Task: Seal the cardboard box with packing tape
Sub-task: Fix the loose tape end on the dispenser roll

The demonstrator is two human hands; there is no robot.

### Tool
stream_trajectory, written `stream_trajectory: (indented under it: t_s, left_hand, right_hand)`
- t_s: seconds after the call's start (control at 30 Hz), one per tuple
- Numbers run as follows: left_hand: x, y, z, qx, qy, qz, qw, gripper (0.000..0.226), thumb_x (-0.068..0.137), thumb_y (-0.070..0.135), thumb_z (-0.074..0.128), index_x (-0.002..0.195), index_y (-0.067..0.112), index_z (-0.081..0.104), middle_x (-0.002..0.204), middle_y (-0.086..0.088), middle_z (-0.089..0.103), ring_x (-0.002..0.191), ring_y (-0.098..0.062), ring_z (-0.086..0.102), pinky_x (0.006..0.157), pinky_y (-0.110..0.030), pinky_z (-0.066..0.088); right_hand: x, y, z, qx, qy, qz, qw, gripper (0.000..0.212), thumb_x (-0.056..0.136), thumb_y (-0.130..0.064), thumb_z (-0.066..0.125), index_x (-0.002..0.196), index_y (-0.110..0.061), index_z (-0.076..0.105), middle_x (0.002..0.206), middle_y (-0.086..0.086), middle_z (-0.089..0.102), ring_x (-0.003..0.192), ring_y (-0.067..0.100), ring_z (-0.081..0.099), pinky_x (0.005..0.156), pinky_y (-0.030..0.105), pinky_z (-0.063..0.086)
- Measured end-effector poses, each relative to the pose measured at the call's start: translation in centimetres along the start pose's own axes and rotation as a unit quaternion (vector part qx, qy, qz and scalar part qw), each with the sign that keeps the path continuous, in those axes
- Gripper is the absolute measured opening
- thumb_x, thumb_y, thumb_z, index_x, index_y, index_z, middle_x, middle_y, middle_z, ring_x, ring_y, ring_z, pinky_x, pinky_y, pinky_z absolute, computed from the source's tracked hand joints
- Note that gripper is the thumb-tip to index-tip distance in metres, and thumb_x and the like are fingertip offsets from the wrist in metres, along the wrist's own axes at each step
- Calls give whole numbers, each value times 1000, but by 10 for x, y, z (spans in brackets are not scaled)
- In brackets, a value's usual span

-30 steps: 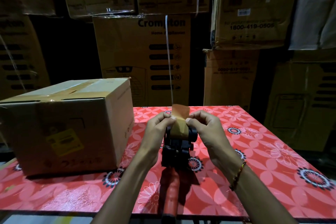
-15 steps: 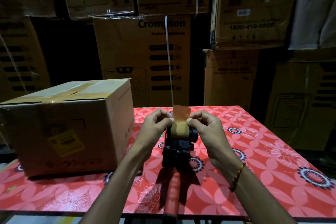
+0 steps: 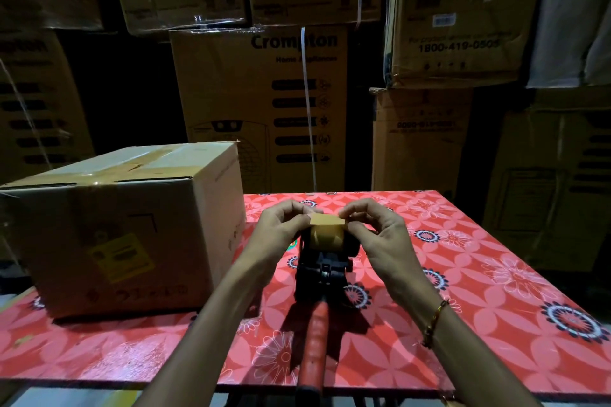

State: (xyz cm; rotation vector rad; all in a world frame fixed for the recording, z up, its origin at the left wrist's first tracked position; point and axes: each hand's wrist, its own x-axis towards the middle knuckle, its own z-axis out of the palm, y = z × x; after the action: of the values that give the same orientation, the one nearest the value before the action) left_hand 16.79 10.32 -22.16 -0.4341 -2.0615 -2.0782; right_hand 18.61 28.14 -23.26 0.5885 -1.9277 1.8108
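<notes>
A cardboard box (image 3: pixel 109 235) stands on the left of the red flowered table (image 3: pixel 463 291), its top flaps closed with brown tape along the seam. A black tape dispenser (image 3: pixel 322 269) with a red handle (image 3: pixel 314 350) lies at the table's middle, holding a roll of brown packing tape (image 3: pixel 327 236). My left hand (image 3: pixel 281 228) and my right hand (image 3: pixel 380 235) pinch the two corners of the tape's free end just above the roll. The box sits apart from both hands, to their left.
Tall stacks of printed cardboard cartons (image 3: pixel 264 102) fill the dark wall behind the table. A white strap (image 3: pixel 307 102) hangs down in front of the middle carton. The table's near edge runs just below my forearms.
The free end of the tape stood up taller above the roll before; now it is lower and folded flatter toward the roll. Both hands stayed at the dispenser.
</notes>
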Motion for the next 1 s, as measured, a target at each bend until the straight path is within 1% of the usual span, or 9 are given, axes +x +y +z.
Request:
stream_trajectory:
  t_s: [0.1,0.2,0.27,0.4,0.53,0.7,0.77,0.87,1.0]
  left_hand:
    - [0,2,-2,7,-6,-9,1000,20,89,-1,61,76,12,68,110,-29,69,90,-25,57,83,-36,46]
    - [0,5,-3,0,-15,-20,1000,28,90,-5,59,71,14,68,89,-12,69,82,-18,59,78,-29,47]
    - [-1,8,-4,-8,-22,-27,999,31,90,-6,58,70,15,68,83,-5,68,78,-15,59,77,-27,48]
    - [-1,10,-7,-19,-44,-51,998,23,92,-2,59,75,11,67,93,-11,66,86,-19,60,85,-30,47]
    - [0,11,-9,-37,-57,-67,995,18,93,0,59,79,9,65,92,-9,68,84,-14,61,81,-25,48]
    - [2,7,-10,-57,-55,-82,993,6,95,6,60,92,2,64,106,-21,61,89,-19,57,82,-25,46]
    - [2,6,-10,-53,-50,-80,994,11,96,10,60,98,0,63,105,-21,61,91,-20,57,85,-28,46]
    - [0,9,-8,-51,-45,-77,995,24,96,23,62,89,0,66,101,-16,67,96,-20,62,96,-33,47]
    - [-4,14,-5,-48,-57,-68,995,26,89,31,69,76,9,67,87,-8,69,85,-15,63,89,-31,47]
  right_hand:
    - [0,0,-1,-5,-16,-19,1000,28,89,13,52,84,-10,69,84,-11,68,79,-2,60,63,12,48]
    - [2,2,-1,3,-22,-17,1000,26,88,14,51,82,-5,68,77,-13,66,73,-3,57,62,15,46]
    - [3,3,-2,8,-23,-17,1000,25,88,13,52,80,-4,68,76,-12,66,72,-1,57,64,17,46]
    - [6,5,-3,11,-34,-13,999,29,87,13,52,75,-8,68,75,-12,66,71,0,56,64,17,45]
    - [6,7,-2,10,-39,-21,999,35,87,14,52,73,-14,68,77,-10,66,70,2,56,62,17,45]
    - [6,12,0,-3,-33,-37,999,34,84,16,51,75,-12,69,84,0,66,74,7,58,61,19,46]
    - [6,13,0,-5,-30,-39,999,33,84,16,51,76,-10,69,85,2,66,74,7,58,61,19,45]
    - [6,14,0,-6,-29,-41,999,31,83,16,50,77,-9,68,86,3,66,76,8,58,62,19,45]
    - [5,14,0,-3,-32,-36,999,32,85,14,50,78,-11,69,85,2,65,75,9,58,63,22,47]
